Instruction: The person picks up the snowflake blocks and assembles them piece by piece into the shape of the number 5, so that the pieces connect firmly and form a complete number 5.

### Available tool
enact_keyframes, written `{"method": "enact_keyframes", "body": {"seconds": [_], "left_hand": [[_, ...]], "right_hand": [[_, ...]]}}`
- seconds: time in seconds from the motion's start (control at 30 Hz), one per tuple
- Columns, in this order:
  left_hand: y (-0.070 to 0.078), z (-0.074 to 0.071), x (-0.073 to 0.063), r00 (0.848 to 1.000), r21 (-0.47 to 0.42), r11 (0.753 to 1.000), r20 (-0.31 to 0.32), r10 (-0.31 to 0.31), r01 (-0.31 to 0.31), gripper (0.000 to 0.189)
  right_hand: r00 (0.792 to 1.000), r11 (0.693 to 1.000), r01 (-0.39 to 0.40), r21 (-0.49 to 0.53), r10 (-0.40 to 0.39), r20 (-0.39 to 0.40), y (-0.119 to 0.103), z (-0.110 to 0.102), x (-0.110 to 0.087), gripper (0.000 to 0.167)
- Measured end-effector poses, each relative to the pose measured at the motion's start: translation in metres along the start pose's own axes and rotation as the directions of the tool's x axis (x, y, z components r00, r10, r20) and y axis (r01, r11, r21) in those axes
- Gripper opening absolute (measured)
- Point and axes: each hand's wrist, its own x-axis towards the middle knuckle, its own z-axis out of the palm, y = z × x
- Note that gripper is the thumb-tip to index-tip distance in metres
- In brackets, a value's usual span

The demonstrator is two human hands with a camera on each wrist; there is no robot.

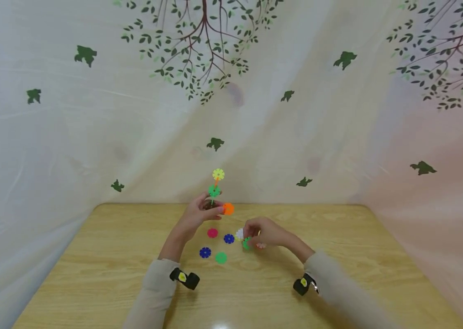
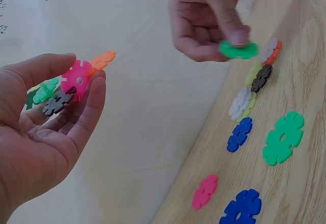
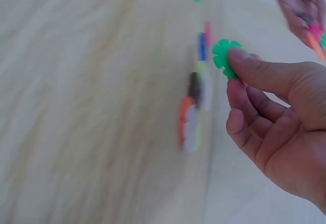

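My left hand (image 1: 192,220) is raised over the far part of the table and holds a chain of joined notched plastic discs. In the left wrist view, thumb and fingers pinch its pink disc (image 2: 73,75), which has an orange disc (image 2: 105,58) on one side. Black (image 2: 57,103) and green (image 2: 45,92) discs join on the other side. A yellow disc (image 1: 218,174) tops the chain in the head view. My right hand (image 1: 271,233), to the right and lower, pinches a single green disc (image 3: 222,58) between thumb and forefinger, above the table and apart from the chain.
Loose discs lie on the wooden table (image 1: 104,269): two blue ones (image 1: 205,252), a pink one (image 1: 213,233) and a green one (image 1: 221,257). White (image 2: 239,104), yellow, black (image 2: 262,78) and orange discs lie close together near the right hand. A printed curtain (image 1: 153,137) hangs behind.
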Motion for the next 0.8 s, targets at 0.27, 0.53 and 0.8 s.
{"method": "enact_keyframes", "body": {"seconds": [0.27,0.53,0.8], "left_hand": [[-0.001,-0.001,0.000,1.000,-0.008,1.000,-0.011,-0.009,0.009,0.052],[0.000,0.002,0.002,1.000,-0.004,1.000,-0.017,0.006,-0.006,0.052],[0.001,0.004,0.001,0.999,0.000,1.000,-0.035,-0.019,0.019,0.051]], "right_hand": [[0.962,0.992,0.000,0.124,0.034,-0.270,-0.021,-0.014,0.008,0.014],[0.885,0.961,0.089,0.263,0.045,-0.463,-0.035,-0.013,0.016,0.015],[0.849,0.959,0.109,0.260,0.046,-0.526,-0.033,-0.006,0.015,0.014]]}}
